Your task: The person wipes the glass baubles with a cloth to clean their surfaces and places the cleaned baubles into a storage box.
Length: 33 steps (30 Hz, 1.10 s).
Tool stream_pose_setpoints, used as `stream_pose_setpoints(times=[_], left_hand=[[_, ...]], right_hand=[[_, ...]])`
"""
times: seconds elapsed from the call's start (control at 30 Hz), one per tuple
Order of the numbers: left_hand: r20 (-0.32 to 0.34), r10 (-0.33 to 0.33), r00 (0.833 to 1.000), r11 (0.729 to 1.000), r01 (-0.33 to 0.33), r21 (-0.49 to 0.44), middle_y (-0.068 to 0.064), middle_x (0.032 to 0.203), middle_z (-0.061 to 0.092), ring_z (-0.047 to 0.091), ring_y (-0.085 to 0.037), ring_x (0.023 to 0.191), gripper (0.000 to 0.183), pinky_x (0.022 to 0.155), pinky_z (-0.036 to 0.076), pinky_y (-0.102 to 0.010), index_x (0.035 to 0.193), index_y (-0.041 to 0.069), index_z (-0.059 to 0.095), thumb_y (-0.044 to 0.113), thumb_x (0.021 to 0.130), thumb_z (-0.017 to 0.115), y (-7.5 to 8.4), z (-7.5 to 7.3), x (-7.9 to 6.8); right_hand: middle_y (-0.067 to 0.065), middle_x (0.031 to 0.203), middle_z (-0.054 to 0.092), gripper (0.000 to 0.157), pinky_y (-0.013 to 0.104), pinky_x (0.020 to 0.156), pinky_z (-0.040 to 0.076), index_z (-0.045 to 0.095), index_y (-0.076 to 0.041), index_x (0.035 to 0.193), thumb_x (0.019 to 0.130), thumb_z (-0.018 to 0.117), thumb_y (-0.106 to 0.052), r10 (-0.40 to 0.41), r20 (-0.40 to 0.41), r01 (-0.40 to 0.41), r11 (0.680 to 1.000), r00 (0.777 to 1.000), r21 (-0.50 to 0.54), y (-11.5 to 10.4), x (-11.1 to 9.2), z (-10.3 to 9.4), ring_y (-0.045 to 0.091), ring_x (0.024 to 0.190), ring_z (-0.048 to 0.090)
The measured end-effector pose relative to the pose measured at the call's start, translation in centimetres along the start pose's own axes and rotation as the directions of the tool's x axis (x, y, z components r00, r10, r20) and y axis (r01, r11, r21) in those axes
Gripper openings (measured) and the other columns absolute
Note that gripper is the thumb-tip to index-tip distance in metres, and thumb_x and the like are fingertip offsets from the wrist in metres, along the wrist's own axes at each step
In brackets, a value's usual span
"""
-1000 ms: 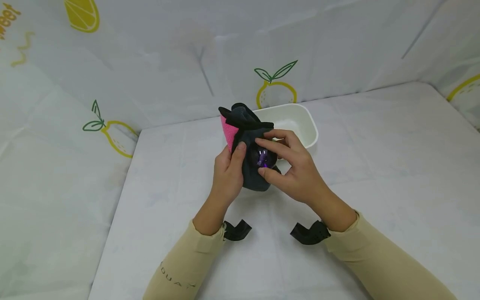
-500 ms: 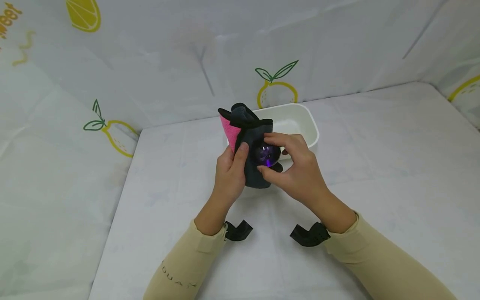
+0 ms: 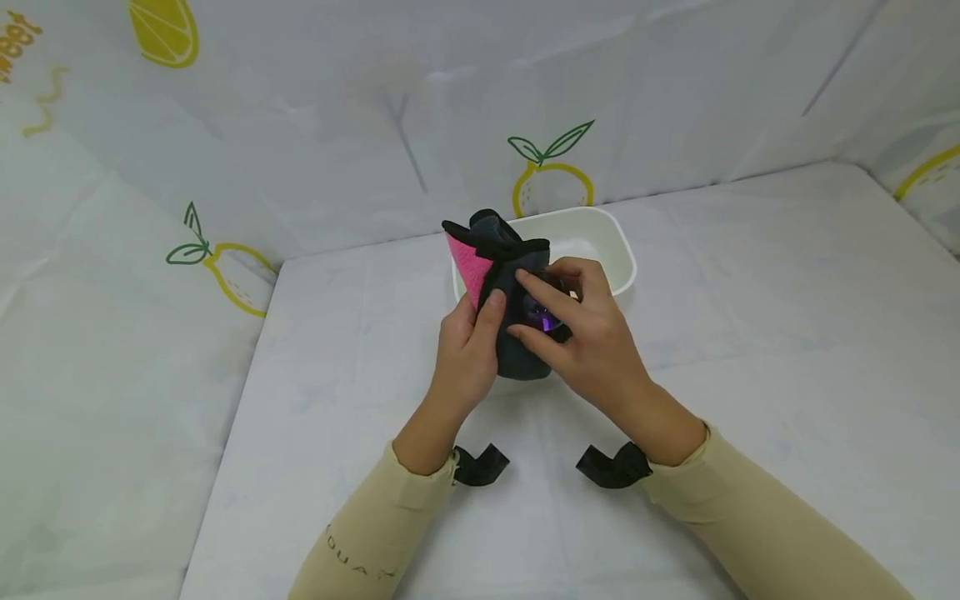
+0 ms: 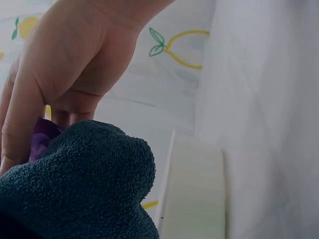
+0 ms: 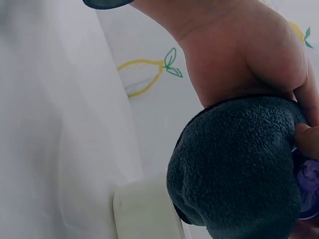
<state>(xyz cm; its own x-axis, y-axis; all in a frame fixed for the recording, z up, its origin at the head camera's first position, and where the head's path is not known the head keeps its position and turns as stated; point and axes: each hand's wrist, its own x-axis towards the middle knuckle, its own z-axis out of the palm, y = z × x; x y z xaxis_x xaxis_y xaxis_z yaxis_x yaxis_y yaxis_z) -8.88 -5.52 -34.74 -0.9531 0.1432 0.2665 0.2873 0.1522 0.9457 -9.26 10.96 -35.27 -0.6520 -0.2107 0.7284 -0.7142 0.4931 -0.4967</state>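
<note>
A dark blue-grey terry cloth (image 3: pixel 522 357) with black edging and a bright pink side (image 3: pixel 468 265) is folded and bunched between the hands. My left hand (image 3: pixel 463 346) grips it, thumb on the near face. Against the cloth's right side is a shiny, dark purple ball (image 3: pixel 542 315), glossy and see-through-looking in the right wrist view (image 5: pixel 309 181). My right hand (image 3: pixel 592 329) holds that ball, its fingers and thumb spread around it and partly covering it. In the left wrist view the cloth (image 4: pixel 94 174) hides most of the ball.
Behind the hands, a white rectangular tub (image 3: pixel 617 250) stands on the white-covered table (image 3: pixel 750 350), partly hidden by the cloth. A lemon-printed white sheet (image 3: pixel 337 167) hangs at the back and left. Black curved pieces (image 3: pixel 480 465) stick out from both wrists.
The cloth and left hand have shifted slightly right. Half a second ago more of the ball showed; now the right fingers cover more of it, the index finger lying across the cloth.
</note>
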Motion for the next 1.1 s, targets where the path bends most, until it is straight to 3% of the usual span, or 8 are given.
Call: stream_pose_setpoints(times=[0.13,0.37,0.5,0.6,0.67,0.77,0.93,1.1], left_hand=[[-0.011,-0.016,1.0,1.0,0.016,0.015,-0.018,0.101,0.068,0.064,-0.016,0.089,0.033,0.079,0.057,-0.028,0.117,-0.003,0.058,0.023,0.105,0.042,0.05,-0.17,-0.04],[-0.02,-0.017,1.0,1.0,0.017,-0.005,-0.019,0.102,0.067,0.064,-0.016,0.09,0.033,0.08,0.057,-0.028,0.116,-0.004,0.059,0.022,0.105,0.042,0.2,-0.11,0.04],[-0.032,-0.006,0.999,1.0,0.006,0.001,-0.019,0.096,0.067,0.064,-0.014,0.083,0.034,0.074,0.057,-0.028,0.113,-0.005,0.06,0.023,0.106,0.042,0.14,-0.24,0.1],[-0.065,-0.001,0.998,1.0,0.001,0.001,-0.019,0.093,0.067,0.066,-0.013,0.079,0.035,0.07,0.058,-0.027,0.111,-0.004,0.061,0.024,0.106,0.042,0.11,-0.42,0.25],[-0.086,0.003,0.996,1.0,-0.003,-0.008,-0.02,0.093,0.067,0.066,-0.013,0.079,0.035,0.07,0.058,-0.027,0.11,-0.004,0.061,0.024,0.106,0.042,0.05,-0.59,0.34],[-0.097,0.001,0.995,1.0,-0.004,-0.026,-0.019,0.095,0.067,0.067,-0.014,0.081,0.034,0.071,0.058,-0.027,0.111,-0.004,0.062,0.025,0.105,0.043,0.01,-0.76,0.4],[-0.077,-0.009,0.997,0.998,0.004,-0.056,-0.019,0.104,0.067,0.069,-0.021,0.09,0.035,0.079,0.059,-0.031,0.117,-0.003,0.059,0.025,0.106,0.042,-0.04,-0.83,0.42],[-0.061,-0.049,0.997,0.996,0.044,-0.079,-0.017,0.119,0.067,0.067,-0.023,0.105,0.038,0.09,0.056,-0.033,0.125,-0.001,0.057,0.028,0.105,0.042,-0.15,-0.73,0.38]], right_hand=[[0.019,0.123,0.056,0.079,0.032,0.088,0.053,0.053,0.003,0.132,0.067,0.092,-0.018,0.032,-0.022,-0.033,0.999,0.999,-0.038,-0.25,0.0,-0.03,0.026,0.113,0.056],[0.02,0.12,0.06,0.064,0.032,0.096,0.051,0.063,0.004,0.114,0.064,0.093,-0.021,0.014,-0.054,-0.017,0.998,0.998,-0.053,-0.11,0.05,-0.07,0.029,0.115,0.057],[0.023,0.123,0.057,0.056,0.04,0.093,0.049,0.068,-0.001,0.119,0.08,0.079,-0.04,-0.042,-0.009,0.041,0.998,0.999,-0.054,-0.06,0.01,0.17,0.036,0.113,0.052],[0.023,0.132,0.052,0.058,0.046,0.092,0.043,0.062,0.0,0.13,0.095,0.062,-0.046,-0.091,0.058,0.092,0.995,0.994,-0.03,0.0,-0.01,0.3,0.038,0.115,0.047],[0.023,0.138,0.047,0.055,0.049,0.095,0.038,0.054,0.003,0.137,0.096,0.057,-0.034,-0.113,0.097,0.114,0.993,0.989,-0.005,0.0,0.07,0.36,0.039,0.12,0.044],[0.022,0.144,0.041,0.064,0.05,0.098,0.036,0.045,0.005,0.143,0.084,0.057,-0.017,-0.114,0.135,0.114,0.993,0.984,0.01,0.07,0.14,0.34,0.04,0.124,0.04],[0.022,0.139,0.045,0.066,0.033,0.102,0.044,0.048,0.003,0.141,0.081,0.071,-0.01,-0.054,0.065,0.051,0.998,0.996,0.038,0.01,0.13,0.22,0.035,0.125,0.044],[0.02,0.125,0.058,0.058,0.015,0.102,0.042,0.06,0.004,0.122,0.07,0.086,-0.007,-0.029,-0.057,0.033,0.996,0.998,0.079,-0.31,0.09,0.3,0.033,0.118,0.053]])
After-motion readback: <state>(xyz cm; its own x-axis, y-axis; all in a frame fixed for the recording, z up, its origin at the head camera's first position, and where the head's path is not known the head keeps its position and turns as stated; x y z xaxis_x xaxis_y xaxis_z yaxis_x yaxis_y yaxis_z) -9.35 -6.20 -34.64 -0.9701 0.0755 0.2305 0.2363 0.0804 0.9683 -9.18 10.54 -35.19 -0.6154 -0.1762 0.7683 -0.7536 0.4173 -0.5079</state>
